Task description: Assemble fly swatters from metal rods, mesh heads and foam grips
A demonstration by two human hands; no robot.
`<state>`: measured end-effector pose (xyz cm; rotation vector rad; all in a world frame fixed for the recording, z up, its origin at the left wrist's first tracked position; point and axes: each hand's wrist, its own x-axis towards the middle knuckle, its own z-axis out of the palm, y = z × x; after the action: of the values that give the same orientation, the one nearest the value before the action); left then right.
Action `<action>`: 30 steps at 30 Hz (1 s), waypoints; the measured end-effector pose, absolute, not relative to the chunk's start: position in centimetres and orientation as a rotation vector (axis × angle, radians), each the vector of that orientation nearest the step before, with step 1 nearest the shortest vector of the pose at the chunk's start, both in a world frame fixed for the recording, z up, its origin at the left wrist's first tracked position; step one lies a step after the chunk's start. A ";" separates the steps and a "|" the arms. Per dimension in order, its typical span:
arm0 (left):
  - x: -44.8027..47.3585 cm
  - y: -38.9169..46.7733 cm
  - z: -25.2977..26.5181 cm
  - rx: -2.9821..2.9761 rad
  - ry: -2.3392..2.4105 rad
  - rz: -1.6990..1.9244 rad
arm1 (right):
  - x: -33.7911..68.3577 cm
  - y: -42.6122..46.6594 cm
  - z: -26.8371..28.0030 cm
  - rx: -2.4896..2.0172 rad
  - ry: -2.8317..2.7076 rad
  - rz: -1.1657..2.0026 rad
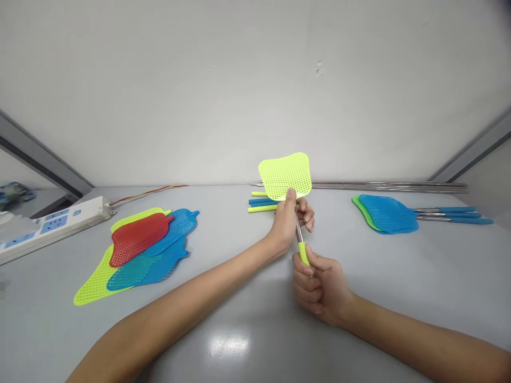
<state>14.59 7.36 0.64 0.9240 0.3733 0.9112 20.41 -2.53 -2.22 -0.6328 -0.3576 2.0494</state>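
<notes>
1. While held in both hands above the grey worktop [247, 340], pictured at centre: a yellow-green fly swatter [298, 230], with mesh head [285, 174] at the far end.

2. Pinched at the neck by the left hand [284, 215], with thumb against the base of the mesh and other fingers curled around behind the metal rod [300, 238].

3. Clasped at the lower end by the right hand [319, 287], with fingers wrapped round the yellow-green grip [304, 254].

4. Aligned lengthwise almost straight away from the camera, tipping slightly left toward the mesh, with a short stretch of rod bare between the two hands.

5. Nearer to the mesh: the left hand. Nearer to the camera, in line below the rod: the right.

6. Covered by the left thumb and palm: the meeting point of mesh and rod, too hidden to tell how fully joined.

7. Lying beyond the left hand: yellow-green and blue tubes [261, 209]. Well apart, left: loose mesh heads [139, 239]; right: blue swatters [387, 213].
</notes>
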 end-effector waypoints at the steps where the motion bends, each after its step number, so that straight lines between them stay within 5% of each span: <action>1: 14.5 7.4 0.4 0.934 0.388 0.916 | 20.4 -2.5 -2.3 -0.636 -0.347 2.056; 30: 13.4 5.8 1.9 1.033 0.447 0.944 | 20.0 -3.1 -2.2 -0.660 -0.589 1.997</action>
<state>13.45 5.76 1.93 1.0332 0.4466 0.9442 20.04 -3.10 -2.20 -0.6596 -0.5889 1.9974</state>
